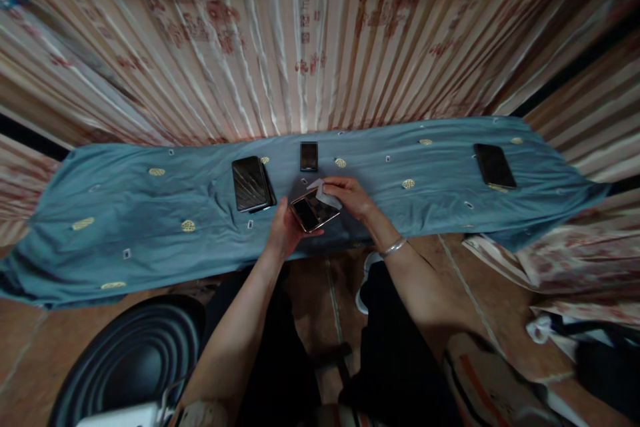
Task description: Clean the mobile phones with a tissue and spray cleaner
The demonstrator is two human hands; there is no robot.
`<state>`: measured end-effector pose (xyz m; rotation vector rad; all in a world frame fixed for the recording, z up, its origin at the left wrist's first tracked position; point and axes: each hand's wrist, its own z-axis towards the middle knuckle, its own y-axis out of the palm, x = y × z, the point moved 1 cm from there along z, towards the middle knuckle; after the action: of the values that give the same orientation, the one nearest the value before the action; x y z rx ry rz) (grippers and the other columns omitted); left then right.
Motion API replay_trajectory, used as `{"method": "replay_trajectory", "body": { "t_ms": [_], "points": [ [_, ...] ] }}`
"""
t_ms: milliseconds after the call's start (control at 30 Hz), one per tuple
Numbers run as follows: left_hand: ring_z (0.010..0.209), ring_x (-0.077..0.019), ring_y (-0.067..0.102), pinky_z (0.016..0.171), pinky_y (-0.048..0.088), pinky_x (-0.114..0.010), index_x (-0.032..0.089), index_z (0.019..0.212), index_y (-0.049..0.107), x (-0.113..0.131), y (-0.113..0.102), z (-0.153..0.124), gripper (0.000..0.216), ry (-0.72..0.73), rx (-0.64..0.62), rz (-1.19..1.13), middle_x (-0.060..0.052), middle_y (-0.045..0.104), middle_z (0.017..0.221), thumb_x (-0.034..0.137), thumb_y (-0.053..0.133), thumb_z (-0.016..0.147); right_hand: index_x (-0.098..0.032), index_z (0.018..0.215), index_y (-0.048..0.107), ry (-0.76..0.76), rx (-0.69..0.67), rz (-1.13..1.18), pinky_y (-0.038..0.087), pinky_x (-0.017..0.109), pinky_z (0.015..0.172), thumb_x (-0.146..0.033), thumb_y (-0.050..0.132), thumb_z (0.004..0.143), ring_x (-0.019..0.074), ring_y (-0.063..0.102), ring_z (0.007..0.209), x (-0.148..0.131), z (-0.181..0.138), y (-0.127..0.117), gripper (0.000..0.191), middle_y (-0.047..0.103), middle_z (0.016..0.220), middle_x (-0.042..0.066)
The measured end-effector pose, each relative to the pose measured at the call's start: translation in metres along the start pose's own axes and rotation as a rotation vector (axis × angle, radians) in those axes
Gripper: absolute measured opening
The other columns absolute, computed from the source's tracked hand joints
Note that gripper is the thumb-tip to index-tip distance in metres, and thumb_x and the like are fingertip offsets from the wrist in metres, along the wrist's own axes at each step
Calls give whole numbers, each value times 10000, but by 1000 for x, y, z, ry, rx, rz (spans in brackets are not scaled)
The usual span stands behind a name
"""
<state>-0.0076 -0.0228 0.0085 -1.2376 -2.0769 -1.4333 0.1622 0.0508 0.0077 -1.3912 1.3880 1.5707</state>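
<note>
My left hand [284,230] grips a smartphone [306,212] by its left end and lower edge, its dark glossy face turned up. Pinched in my right hand [349,195] is a pale cloth or tissue [326,196], which lies against the phone's upper right part. The phone is held tilted above the front part of the blue cloth [210,247]. Just beyond my hands a small dark phone-like device [309,156] lies flat. To the left rests a stack of dark, glossy flat devices [251,183], the top one reflecting the curtain.
Far right on the cloth lies another dark phone-like device [494,165]. A pleated, patterned curtain [300,33] hangs behind the covered surface. A black round ridged object [133,360] stands at the lower left, by a white object [123,415]. Tiled floor [445,267] shows below.
</note>
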Motion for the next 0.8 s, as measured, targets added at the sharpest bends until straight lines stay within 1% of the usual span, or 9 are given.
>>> {"method": "replay_trajectory", "body": {
  "t_ms": [133, 300, 433, 500, 567, 667, 733, 767, 800],
  "points": [
    [956, -330, 733, 830, 602, -531, 184, 1107, 714, -3, 1, 1, 439, -10, 45, 16, -126, 772, 1049, 463, 400, 981, -211, 816, 816, -9, -44, -36, 505, 229, 622, -364, 876, 598, 111, 641, 608, -4, -3, -2, 273, 775, 741, -25],
    [1099, -379, 712, 893, 585, -559, 185, 1107, 704, -8, 5, -4, 379, -16, -92, 14, -129, 771, 1012, 400, 489, 881, -214, 829, 822, -7, -110, -91, 493, 218, 612, -383, 851, 624, 107, 632, 609, -5, -3, -2, 267, 771, 734, -35],
    [1119, -404, 693, 897, 571, -570, 154, 1083, 687, -12, 9, -7, 385, -7, -109, 16, -155, 766, 1014, 360, 527, 799, -213, 834, 819, -27, -138, -141, 485, 222, 590, -443, 842, 623, 112, 616, 590, 1, 3, -1, 312, 760, 718, -39],
    [1114, -397, 687, 873, 573, -551, 156, 1091, 675, -14, 11, -8, 394, 0, -101, 25, -157, 760, 1034, 353, 522, 785, -210, 843, 818, -73, -153, -206, 476, 222, 574, -484, 808, 666, 112, 603, 573, 5, 6, -1, 326, 746, 694, -44],
    [1071, -371, 693, 828, 579, -508, 176, 1108, 660, -15, 11, -7, 398, 8, -80, 20, -140, 755, 1035, 351, 516, 780, -210, 875, 817, -141, -170, -322, 477, 224, 574, -507, 738, 755, 121, 611, 580, 8, 7, 1, 330, 738, 686, -46],
    [964, -317, 692, 783, 575, -443, 184, 1035, 654, -17, 11, -3, 337, 7, -42, 5, -117, 740, 967, 340, 527, 764, -212, 977, 809, -277, -136, -599, 541, 260, 700, -426, 612, 903, 166, 700, 733, 12, 3, 7, 300, 783, 812, -22],
    [900, -276, 673, 793, 567, -413, 193, 954, 647, -17, 9, 0, 255, 14, -14, -11, -92, 720, 901, 325, 532, 768, -210, 1083, 788, -387, -56, -794, 556, 325, 897, -326, 536, 967, 209, 734, 968, 15, -3, 15, 301, 804, 1037, 29],
    [869, -257, 661, 793, 561, -395, 201, 916, 640, -17, 8, 1, 210, 23, 3, -21, -76, 707, 866, 315, 533, 775, -207, 1141, 769, -447, -4, -861, 538, 363, 987, -289, 502, 984, 227, 715, 1088, 16, -6, 20, 321, 784, 1156, 61],
    [837, -240, 648, 782, 555, -375, 211, 884, 631, -17, 8, 3, 170, 35, 23, -35, -60, 694, 835, 307, 533, 783, -195, 1216, 740, -501, 4, -914, 505, 399, 1066, -265, 474, 997, 240, 676, 1197, 17, -10, 24, 351, 749, 1256, 92]
  ]
}}
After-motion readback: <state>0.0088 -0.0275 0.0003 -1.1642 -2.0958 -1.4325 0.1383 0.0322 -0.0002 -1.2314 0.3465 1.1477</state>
